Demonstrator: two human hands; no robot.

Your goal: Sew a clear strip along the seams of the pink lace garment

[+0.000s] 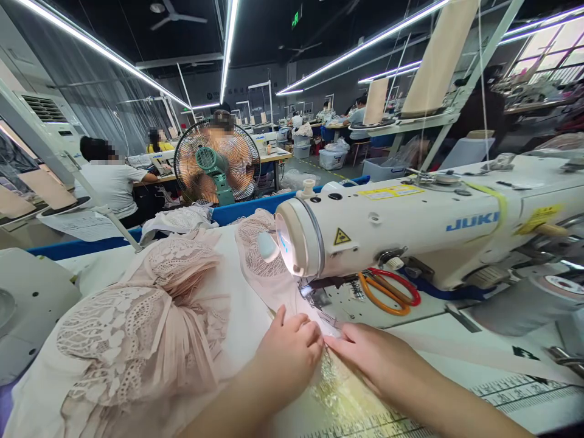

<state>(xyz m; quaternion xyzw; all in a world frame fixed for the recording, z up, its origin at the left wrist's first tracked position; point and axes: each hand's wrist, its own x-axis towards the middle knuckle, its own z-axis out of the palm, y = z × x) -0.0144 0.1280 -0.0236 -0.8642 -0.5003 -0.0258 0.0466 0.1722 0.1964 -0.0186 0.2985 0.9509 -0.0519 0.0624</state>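
My left hand (287,353) rests on pale pink lace fabric (150,328), fingers curled and pressed down just in front of the sewing machine's needle area (319,298). My right hand (369,356) lies flat beside it, fingers stretched toward the left hand, holding down the fabric edge. The white JUKI sewing machine (410,225) stands right behind both hands, its lamp lit on the cloth. The needle itself is hard to make out.
Orange and red scissors (387,289) lie on the machine bed under the arm. A green fan (216,164) stands behind the table. Other people sit at machines at the back left. A printed ruler (515,389) runs along the table's front edge.
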